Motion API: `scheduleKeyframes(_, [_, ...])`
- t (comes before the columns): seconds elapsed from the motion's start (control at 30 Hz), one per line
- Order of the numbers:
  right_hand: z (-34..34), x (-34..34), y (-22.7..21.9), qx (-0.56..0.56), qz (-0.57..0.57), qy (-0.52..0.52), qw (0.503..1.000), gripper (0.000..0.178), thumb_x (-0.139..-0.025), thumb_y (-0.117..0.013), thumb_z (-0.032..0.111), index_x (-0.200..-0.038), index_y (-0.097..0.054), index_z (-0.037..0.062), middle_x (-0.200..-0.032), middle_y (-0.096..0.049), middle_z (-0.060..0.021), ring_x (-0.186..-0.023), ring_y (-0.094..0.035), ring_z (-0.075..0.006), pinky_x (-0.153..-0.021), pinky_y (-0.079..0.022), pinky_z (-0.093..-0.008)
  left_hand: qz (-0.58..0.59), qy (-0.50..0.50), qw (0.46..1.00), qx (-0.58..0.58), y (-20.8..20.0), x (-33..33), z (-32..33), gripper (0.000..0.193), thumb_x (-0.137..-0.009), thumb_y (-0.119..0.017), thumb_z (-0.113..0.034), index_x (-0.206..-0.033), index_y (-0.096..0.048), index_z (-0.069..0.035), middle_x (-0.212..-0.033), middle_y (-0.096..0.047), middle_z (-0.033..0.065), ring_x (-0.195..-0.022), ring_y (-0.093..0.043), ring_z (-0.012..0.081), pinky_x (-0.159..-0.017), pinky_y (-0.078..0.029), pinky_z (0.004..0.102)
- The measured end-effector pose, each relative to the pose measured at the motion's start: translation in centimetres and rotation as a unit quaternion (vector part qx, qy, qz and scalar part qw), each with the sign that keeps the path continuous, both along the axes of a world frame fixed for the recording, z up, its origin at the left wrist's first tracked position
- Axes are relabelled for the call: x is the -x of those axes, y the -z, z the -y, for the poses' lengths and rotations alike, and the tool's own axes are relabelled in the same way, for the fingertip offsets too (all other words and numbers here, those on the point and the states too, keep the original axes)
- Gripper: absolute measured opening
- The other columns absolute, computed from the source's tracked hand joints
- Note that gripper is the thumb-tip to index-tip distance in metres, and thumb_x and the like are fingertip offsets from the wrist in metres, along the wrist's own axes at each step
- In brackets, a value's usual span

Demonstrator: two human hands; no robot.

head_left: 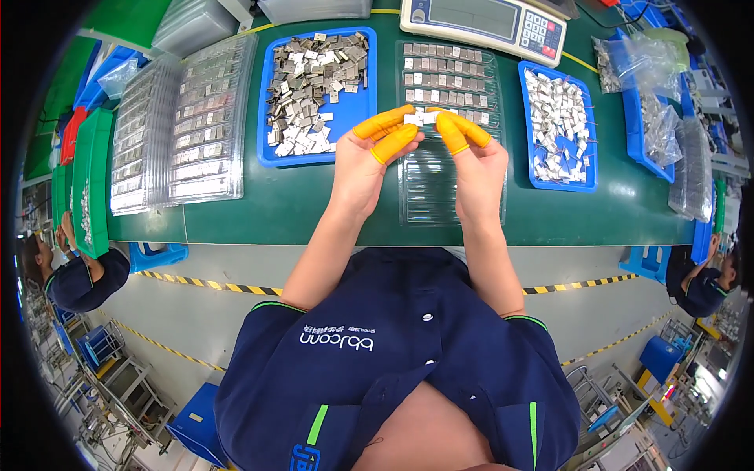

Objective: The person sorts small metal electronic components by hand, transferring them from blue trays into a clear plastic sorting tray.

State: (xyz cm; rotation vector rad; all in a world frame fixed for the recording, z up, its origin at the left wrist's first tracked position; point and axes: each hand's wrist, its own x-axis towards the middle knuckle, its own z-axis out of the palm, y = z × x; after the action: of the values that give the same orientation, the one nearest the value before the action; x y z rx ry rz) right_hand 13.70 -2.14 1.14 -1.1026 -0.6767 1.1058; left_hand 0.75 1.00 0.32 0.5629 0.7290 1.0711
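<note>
A white part (427,118) is pinched in the grip of left hand (361,163) and right hand (481,169), its long axis running left to right above the tray (430,192).

The green surface (267,212) carries stacked clear trays (245,118), a long clear tray (428,188) between two blue trays (353,108), and a white scale (481,23) farther back.

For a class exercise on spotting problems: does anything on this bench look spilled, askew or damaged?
Nothing plainly stands out: silvery pieces and white parts lie jumbled, but inside their blue trays, and the middle clear tray holds straight rows. Tiny damage wouldn't show.
</note>
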Motion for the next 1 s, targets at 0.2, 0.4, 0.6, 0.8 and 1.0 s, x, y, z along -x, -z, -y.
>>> scheduleKeyframes(0.2, [0.0, -0.5, 0.1, 0.006, 0.014, -0.001, 1.000, 0.020, -0.077, -0.061, -0.003, -0.097, -0.063, -0.0048, -0.098, -0.063, -0.0102, -0.091, -0.058, -0.0149, -0.084, -0.043, -0.0253, -0.038, -0.001, 0.999, -0.038, 0.1, 0.0, 0.0, 0.029, -0.078, -0.063, 0.000, -0.105, -0.057, 0.008, -0.096, -0.062, 0.0157, -0.084, -0.064, 0.0220, -0.076, -0.052, 0.0270])
scheduleKeyframes(0.4, [0.0, -0.9, 0.6, -0.040, 0.095, -0.024, 0.994, 0.017, -0.075, -0.062, -0.002, -0.092, -0.066, -0.0015, -0.096, -0.064, -0.0092, -0.092, -0.057, -0.0154, -0.086, -0.042, -0.0272, -0.069, 0.034, 0.996, -0.042, 0.6, 0.2, 0.0, 0.025, -0.079, -0.063, -0.003, -0.102, -0.059, 0.008, -0.093, -0.063, 0.0157, -0.080, -0.064, 0.0208, -0.074, -0.053, 0.0270])
scheduleKeyframes(0.6, [0.1, -1.3, 0.8, -0.030, 0.113, -0.007, 0.993, 0.017, -0.075, -0.063, 0.000, -0.091, -0.066, -0.0012, -0.095, -0.065, -0.0090, -0.092, -0.058, -0.0152, -0.086, -0.041, -0.0271, -0.078, 0.039, 0.995, -0.047, 0.5, 0.4, 0.1, 0.025, -0.080, -0.063, -0.004, -0.102, -0.059, 0.008, -0.092, -0.064, 0.0153, -0.079, -0.064, 0.0198, -0.073, -0.053, 0.0262])
scheduleKeyframes(0.8, [0.7, -1.7, 0.0, -0.040, 0.222, -0.007, 0.974, 0.016, -0.074, -0.064, 0.000, -0.089, -0.067, -0.0002, -0.091, -0.066, -0.0083, -0.091, -0.058, -0.0159, -0.085, -0.041, -0.0271, -0.114, 0.057, 0.990, -0.059, 1.1, 0.3, 0.1, 0.024, -0.081, -0.061, -0.004, -0.102, -0.059, 0.008, -0.091, -0.064, 0.0150, -0.078, -0.064, 0.0195, -0.072, -0.053, 0.0260])
scheduleKeyframes(1.0, [1.4, -1.1, -0.3, -0.070, 0.161, 0.004, 0.984, 0.017, -0.073, -0.065, -0.003, -0.090, -0.067, -0.0015, -0.093, -0.065, -0.0097, -0.094, -0.056, -0.0173, -0.086, -0.041, -0.0280, -0.127, 0.023, 0.984, -0.126, -0.1, 0.3, 0.8, 0.022, -0.081, -0.061, -0.002, -0.101, -0.061, 0.007, -0.089, -0.064, 0.0144, -0.075, -0.064, 0.0180, -0.069, -0.052, 0.0259])
